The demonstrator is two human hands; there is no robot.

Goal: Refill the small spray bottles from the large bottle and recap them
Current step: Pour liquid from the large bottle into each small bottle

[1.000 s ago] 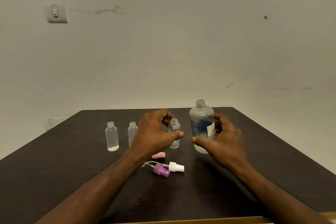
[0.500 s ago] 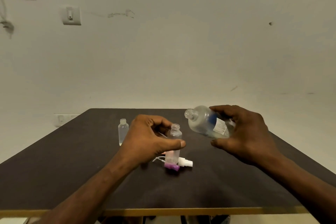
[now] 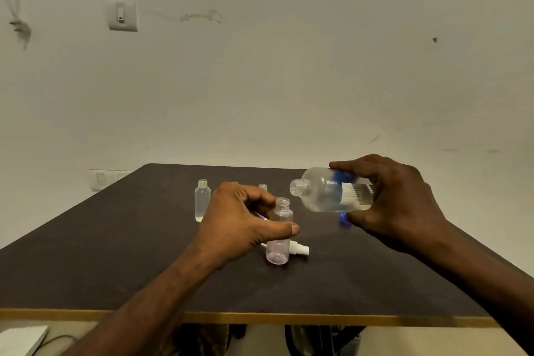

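Head view: dark table point(image 3: 115, 254) against a pale wall.
Left hand point(image 3: 239, 222): fingers and thumb curled round a small uncapped bottle point(image 3: 279, 235), upright near the table's middle; whether its base touches the surface cannot be told.
Right hand point(image 3: 396, 199): grips the large bottle point(image 3: 326, 191), tipped almost level, open mouth pointing left, just above and right of the small bottle's neck.
Spray cap point(image 3: 300, 249): white, lying just behind the held bottle.
Far edge: another small bottle point(image 3: 202, 199) stands upright; two more necks peek over the left hand.
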